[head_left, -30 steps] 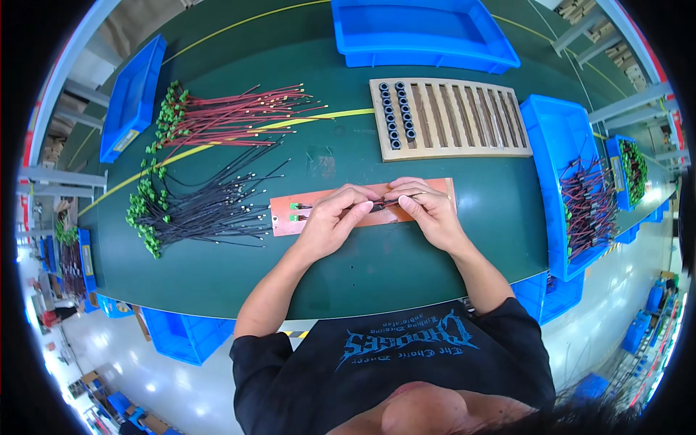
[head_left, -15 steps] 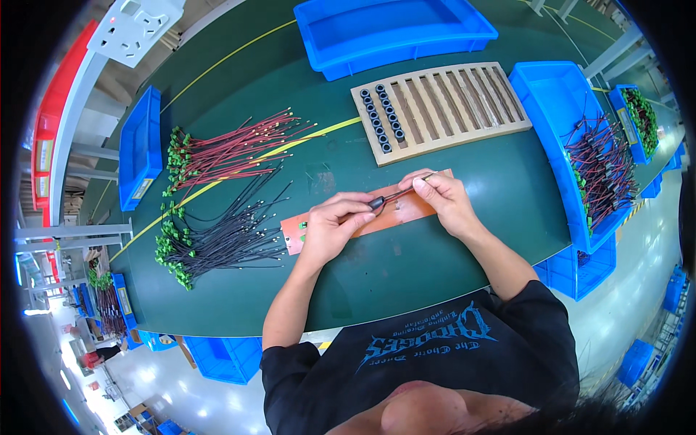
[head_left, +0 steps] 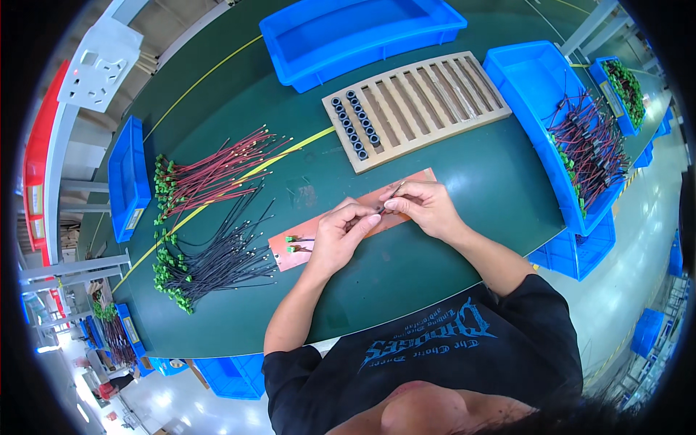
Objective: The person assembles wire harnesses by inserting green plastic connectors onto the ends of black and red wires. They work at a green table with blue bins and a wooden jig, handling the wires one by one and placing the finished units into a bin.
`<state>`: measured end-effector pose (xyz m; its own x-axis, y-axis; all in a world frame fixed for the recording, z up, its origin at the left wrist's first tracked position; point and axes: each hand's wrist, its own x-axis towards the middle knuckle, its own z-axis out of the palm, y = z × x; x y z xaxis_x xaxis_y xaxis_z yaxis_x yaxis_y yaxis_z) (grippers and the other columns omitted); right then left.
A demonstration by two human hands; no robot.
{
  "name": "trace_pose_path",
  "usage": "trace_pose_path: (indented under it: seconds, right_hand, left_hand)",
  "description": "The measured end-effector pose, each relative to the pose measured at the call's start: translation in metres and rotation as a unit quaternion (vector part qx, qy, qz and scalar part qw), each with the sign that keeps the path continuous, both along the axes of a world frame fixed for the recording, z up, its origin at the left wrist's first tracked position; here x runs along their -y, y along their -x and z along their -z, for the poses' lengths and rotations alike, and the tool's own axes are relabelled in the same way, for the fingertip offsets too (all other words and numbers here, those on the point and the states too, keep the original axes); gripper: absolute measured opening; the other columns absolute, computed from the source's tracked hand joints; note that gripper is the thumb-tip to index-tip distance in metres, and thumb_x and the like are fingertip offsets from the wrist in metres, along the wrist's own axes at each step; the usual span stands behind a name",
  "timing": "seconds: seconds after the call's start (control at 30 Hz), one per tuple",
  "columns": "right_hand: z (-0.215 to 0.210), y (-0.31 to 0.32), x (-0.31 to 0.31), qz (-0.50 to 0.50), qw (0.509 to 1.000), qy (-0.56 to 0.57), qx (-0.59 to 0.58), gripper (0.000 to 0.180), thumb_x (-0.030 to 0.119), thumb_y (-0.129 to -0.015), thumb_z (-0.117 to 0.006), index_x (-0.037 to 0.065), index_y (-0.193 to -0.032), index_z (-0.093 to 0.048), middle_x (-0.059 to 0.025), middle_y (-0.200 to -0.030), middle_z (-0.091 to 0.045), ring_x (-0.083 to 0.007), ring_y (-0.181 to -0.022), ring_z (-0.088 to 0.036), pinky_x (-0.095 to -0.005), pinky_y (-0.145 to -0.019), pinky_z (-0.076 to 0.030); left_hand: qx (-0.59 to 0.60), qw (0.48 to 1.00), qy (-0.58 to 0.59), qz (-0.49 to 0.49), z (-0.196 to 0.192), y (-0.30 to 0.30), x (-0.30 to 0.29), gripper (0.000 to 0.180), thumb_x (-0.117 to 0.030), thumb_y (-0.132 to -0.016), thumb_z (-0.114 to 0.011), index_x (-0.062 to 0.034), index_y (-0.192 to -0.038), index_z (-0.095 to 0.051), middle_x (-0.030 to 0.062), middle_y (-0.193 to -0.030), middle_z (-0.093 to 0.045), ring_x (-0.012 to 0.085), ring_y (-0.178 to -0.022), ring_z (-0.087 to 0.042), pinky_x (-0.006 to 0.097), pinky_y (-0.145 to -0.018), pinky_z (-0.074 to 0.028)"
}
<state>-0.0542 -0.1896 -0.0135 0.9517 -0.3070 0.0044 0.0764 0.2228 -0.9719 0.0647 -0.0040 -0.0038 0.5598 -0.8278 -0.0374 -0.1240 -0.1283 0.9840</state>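
Note:
My left hand (head_left: 342, 230) is closed in a pinch over an orange board (head_left: 278, 251). Between its fingertips is a small black cylindrical piece (head_left: 380, 209), now mostly covered by the fingers. My right hand (head_left: 424, 206) meets it from the other side, pinching a thin dark wire (head_left: 396, 190) whose end sticks up past the fingers. The fingertips of both hands nearly touch. Two green connectors (head_left: 293, 243) with short leads lie on the board's left end, beside my left hand.
Red wires (head_left: 221, 170) and black wires (head_left: 225, 254) with green connectors lie at left. Beyond the hands stands a slotted wooden rack (head_left: 428, 127) holding black ring-like parts. Blue bins (head_left: 362, 54) stand at the back, and a blue bin (head_left: 522, 61) of wire assemblies at right.
My right hand has come in toward the left, closing the gap where the wire stretched. The black piece is now mostly hidden. The green connectors show more fully, and the whole view has shifted.

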Motion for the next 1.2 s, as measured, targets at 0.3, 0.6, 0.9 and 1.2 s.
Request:
trace_pose_path:
  seconds: [0.3, 0.6, 0.9, 1.2]
  right_hand:
    - [0.005, 0.001, -0.003, 0.040, 0.994, 0.104, -0.018, 0.017, 0.011, -0.101, -0.064, -0.003, -0.096, -0.072, -0.0109, -0.094, -0.074, -0.0126, -0.077, -0.069, -0.0256, -0.063, -0.056]
    - [0.009, 0.001, -0.002, 0.086, 0.995, 0.030, -0.046, 0.019, 0.016, -0.104, -0.061, 0.001, -0.094, -0.067, -0.0035, -0.077, -0.067, -0.0065, -0.060, -0.059, -0.0218, -0.054, -0.050]
    - [0.002, -0.001, -0.005, 0.091, 0.995, -0.020, -0.037, 0.018, 0.017, -0.105, -0.061, 0.001, -0.102, -0.068, -0.0012, -0.079, -0.065, -0.0065, -0.068, -0.062, -0.0218, -0.056, -0.052]
    - [-0.008, 0.002, 0.003, -0.025, 0.997, 0.011, -0.074, 0.019, 0.012, -0.102, -0.064, -0.003, -0.113, -0.069, -0.0043, -0.089, -0.070, -0.0073, -0.075, -0.065, -0.0225, -0.066, -0.055]
  left_hand:
    - [-0.074, 0.997, 0.007, 0.015, 0.005, -0.001, -0.005, 0.011, -0.010, -0.102, -0.064, 0.0000, -0.097, -0.065, 0.0024, -0.091, -0.060, 0.0076, -0.078, -0.056, 0.023, -0.070, -0.046]
    - [-0.112, 0.992, 0.043, 0.026, 0.004, -0.008, -0.003, 0.009, -0.006, -0.101, -0.064, 0.0018, -0.097, -0.066, 0.0048, -0.094, -0.061, 0.0095, -0.082, -0.060, 0.025, -0.072, -0.049]
    - [-0.081, 0.996, 0.034, 0.027, 0.010, -0.008, -0.005, 0.008, -0.003, -0.100, -0.065, 0.0030, -0.096, -0.068, 0.0055, -0.095, -0.060, 0.0099, -0.081, -0.060, 0.025, -0.072, -0.049]
    - [-0.034, 0.998, 0.013, 0.048, 0.003, -0.007, -0.006, 0.007, -0.004, -0.098, -0.067, 0.0013, -0.094, -0.069, 0.0036, -0.091, -0.060, 0.0073, -0.077, -0.056, 0.023, -0.066, -0.045]
